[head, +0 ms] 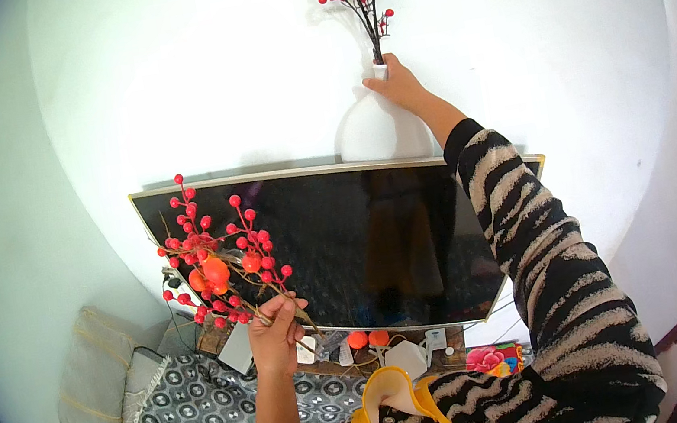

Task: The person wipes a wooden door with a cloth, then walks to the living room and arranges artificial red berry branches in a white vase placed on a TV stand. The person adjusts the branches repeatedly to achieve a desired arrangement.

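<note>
My left hand (278,333) grips the stems of an artificial berry spray (216,270), with red berries and larger orange fruits, in front of the television's left part. At arm's length above the screen, my right hand (401,80) is closed around the narrow neck of a white vase (380,130). The vase stands upright behind the television's (342,237) top edge; its base is hidden. Dark branches with red berries (370,6) rise out of its mouth, their tips cut off by the picture's top edge.
Below the screen a wooden surface (456,339) bears orange round objects (367,338), a white box (405,359) and cables. A grey patterned cloth (185,418) spreads at lower left beside a grey cushion (93,379). Behind everything stands a white wall (216,98).
</note>
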A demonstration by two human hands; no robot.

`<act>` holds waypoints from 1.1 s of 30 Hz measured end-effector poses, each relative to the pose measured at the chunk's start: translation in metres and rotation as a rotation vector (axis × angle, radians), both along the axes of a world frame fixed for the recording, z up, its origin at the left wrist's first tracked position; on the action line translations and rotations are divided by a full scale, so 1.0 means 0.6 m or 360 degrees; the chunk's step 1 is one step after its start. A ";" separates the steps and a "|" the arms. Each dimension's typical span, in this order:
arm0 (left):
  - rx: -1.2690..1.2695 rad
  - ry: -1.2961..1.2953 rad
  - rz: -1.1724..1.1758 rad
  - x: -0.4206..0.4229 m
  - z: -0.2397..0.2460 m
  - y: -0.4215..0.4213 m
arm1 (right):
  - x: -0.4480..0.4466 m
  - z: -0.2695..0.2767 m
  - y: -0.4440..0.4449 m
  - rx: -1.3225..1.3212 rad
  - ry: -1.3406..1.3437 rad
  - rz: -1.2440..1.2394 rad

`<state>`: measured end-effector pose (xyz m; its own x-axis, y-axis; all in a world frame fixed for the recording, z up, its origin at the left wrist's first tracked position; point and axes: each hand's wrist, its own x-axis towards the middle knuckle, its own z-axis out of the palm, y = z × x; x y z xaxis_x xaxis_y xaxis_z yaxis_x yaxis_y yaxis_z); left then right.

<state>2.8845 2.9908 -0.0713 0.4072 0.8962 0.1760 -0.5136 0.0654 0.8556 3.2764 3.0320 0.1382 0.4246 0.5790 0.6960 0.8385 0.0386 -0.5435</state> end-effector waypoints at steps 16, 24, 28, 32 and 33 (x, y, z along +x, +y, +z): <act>-0.0002 0.0000 -0.0090 -0.014 0.018 0.033 | 0.026 -0.002 0.011 0.0231 0.0116 -0.0019; -0.0082 0.0089 -0.0091 -0.018 0.034 0.039 | -0.042 0.002 -0.045 0.0719 0.0537 0.0373; 0.0034 0.0124 -0.0126 -0.020 0.037 0.040 | -0.183 0.003 -0.088 0.0542 0.0349 0.0813; 0.0101 0.0184 -0.0102 -0.016 0.035 0.032 | -0.280 0.005 -0.111 0.0223 -0.0230 0.1070; 0.0116 0.0210 -0.0077 -0.013 0.040 0.041 | -0.293 0.011 -0.098 0.0180 -0.0325 0.1134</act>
<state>2.8770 3.0156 -0.0472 0.4735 0.8618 0.1821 -0.3941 0.0225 0.9188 3.1009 2.9732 0.1447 -0.1703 0.5860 0.7923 0.6735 0.6561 -0.3405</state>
